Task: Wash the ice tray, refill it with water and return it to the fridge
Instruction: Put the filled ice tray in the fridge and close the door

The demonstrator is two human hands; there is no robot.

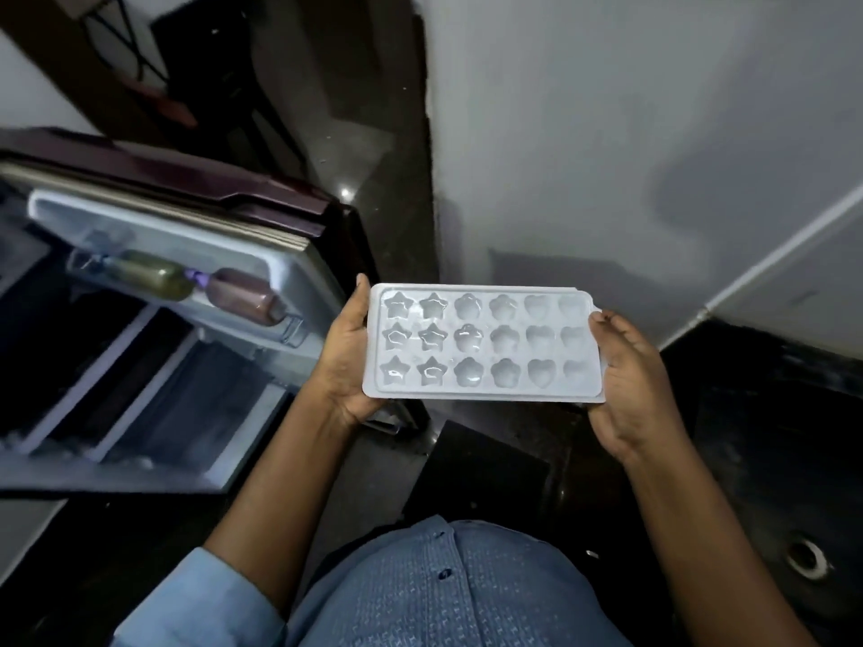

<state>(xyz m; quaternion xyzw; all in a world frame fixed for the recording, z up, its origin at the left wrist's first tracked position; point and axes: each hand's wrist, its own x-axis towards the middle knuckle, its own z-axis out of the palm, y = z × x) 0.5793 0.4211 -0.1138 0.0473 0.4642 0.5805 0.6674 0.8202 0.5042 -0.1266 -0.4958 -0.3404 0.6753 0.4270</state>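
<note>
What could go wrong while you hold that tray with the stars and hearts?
The ice tray is held only at its short ends by the left hand and right hand; if it tips, any water in its shiny wells may spill on the dark floor. The open fridge door stands close beside the left arm; a bump could jolt the tray or the bottles in its shelf.

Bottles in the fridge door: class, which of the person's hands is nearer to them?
Left. The left hand grips the tray at the end beside the bottles; the right hand holds the tray's opposite end, farther away.
</note>
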